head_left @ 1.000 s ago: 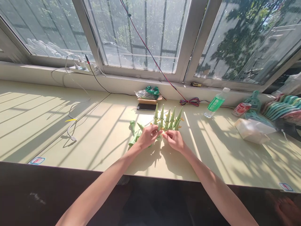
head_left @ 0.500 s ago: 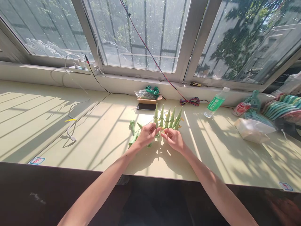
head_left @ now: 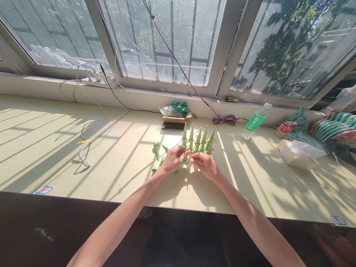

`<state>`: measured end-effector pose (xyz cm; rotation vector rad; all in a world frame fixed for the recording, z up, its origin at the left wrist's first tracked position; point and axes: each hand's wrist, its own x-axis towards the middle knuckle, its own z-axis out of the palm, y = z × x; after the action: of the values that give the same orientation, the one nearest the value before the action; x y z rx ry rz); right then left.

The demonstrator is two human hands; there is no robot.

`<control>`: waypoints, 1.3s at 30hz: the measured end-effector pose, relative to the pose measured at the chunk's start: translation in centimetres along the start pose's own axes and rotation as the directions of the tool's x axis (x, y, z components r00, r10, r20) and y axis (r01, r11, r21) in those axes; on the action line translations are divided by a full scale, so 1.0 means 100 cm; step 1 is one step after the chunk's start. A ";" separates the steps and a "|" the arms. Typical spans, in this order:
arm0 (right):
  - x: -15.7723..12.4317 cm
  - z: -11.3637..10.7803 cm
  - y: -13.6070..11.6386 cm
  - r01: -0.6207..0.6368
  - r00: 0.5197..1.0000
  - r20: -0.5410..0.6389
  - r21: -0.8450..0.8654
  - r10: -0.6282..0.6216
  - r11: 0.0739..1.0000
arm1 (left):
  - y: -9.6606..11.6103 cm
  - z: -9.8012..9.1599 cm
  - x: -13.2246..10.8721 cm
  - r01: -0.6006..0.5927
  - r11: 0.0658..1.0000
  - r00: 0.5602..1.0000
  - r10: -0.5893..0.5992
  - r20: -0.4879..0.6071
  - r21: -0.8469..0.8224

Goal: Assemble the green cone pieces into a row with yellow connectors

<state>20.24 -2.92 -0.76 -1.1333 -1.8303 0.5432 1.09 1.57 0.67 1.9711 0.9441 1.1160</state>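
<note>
On the pale table [head_left: 116, 167] a row of several upright light-green plastic cones [head_left: 198, 139] stands just beyond my hands. My left hand [head_left: 174, 160] has its fingers curled on a small green cone piece at the near end of the row. Close beside it, my right hand [head_left: 204, 164] pinches a small piece I cannot make out, fingertips almost meeting the left ones. A few loose green cones [head_left: 158, 154] lie to the left of my left hand, partly hidden by it.
A black phone [head_left: 173, 126] and a small box with green scraps [head_left: 176, 112] lie behind the cones. A green-labelled bottle [head_left: 255, 121], a red can [head_left: 285, 128], a white bag [head_left: 300, 154] and green plastic parts [head_left: 330, 126] sit right. White cables [head_left: 83, 144] trail left.
Both hands have shifted slightly forward toward the row of cones and stay pressed together; the cones on the table have not moved.
</note>
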 end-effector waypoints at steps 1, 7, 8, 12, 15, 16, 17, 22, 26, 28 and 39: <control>0.000 0.000 -0.001 -0.011 1.000 0.003 0.004 0.011 1.000 | -0.001 0.001 0.000 -0.003 1.000 1.000 0.003 0.011 0.005; -0.001 -0.001 -0.007 -0.077 0.997 0.009 0.012 0.077 0.997 | 0.000 0.004 -0.003 -0.018 1.000 0.997 0.020 0.077 -0.025; -0.001 -0.001 -0.007 -0.080 0.997 0.005 -0.002 0.080 0.997 | 0.001 0.004 -0.003 -0.032 0.999 0.996 0.034 0.078 -0.021; -0.001 0.000 -0.009 -0.075 0.997 0.006 -0.039 0.075 0.996 | 0.003 0.003 -0.003 -0.106 0.994 0.990 0.102 0.093 0.039; 0.000 0.001 -0.010 -0.092 0.996 0.016 -0.025 0.093 0.995 | 0.003 0.003 -0.003 -0.119 0.992 0.989 0.114 0.100 0.051; 0.001 0.002 -0.010 -0.097 0.995 0.014 -0.020 0.097 0.995 | 0.003 0.003 -0.003 -0.115 0.992 0.989 0.110 0.098 0.048; 0.001 0.002 -0.010 -0.098 0.995 0.008 -0.016 0.098 0.995 | 0.004 0.002 -0.003 -0.108 0.993 0.990 0.104 0.095 0.045; -0.001 0.003 -0.010 -0.082 0.997 -0.013 -0.008 0.082 0.997 | 0.004 0.001 -0.002 -0.036 0.999 0.998 0.036 0.056 -0.008; -0.001 0.003 -0.004 -0.031 0.999 -0.023 -0.028 0.030 0.999 | 0.002 -0.001 0.000 0.030 0.998 0.999 -0.029 0.031 -0.050; -0.001 0.004 0.001 0.006 1.000 -0.018 -0.043 -0.007 0.999 | 0.002 -0.003 0.001 0.045 0.998 0.999 -0.044 0.022 -0.038; -0.002 0.007 0.009 0.116 0.993 -0.011 -0.064 -0.117 0.991 | -0.001 0.001 -0.001 0.034 0.999 0.999 -0.033 0.039 -0.014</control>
<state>20.08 -2.63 -1.88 -1.0618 -1.8991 0.4113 1.14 1.49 0.54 1.9509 0.9424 1.0591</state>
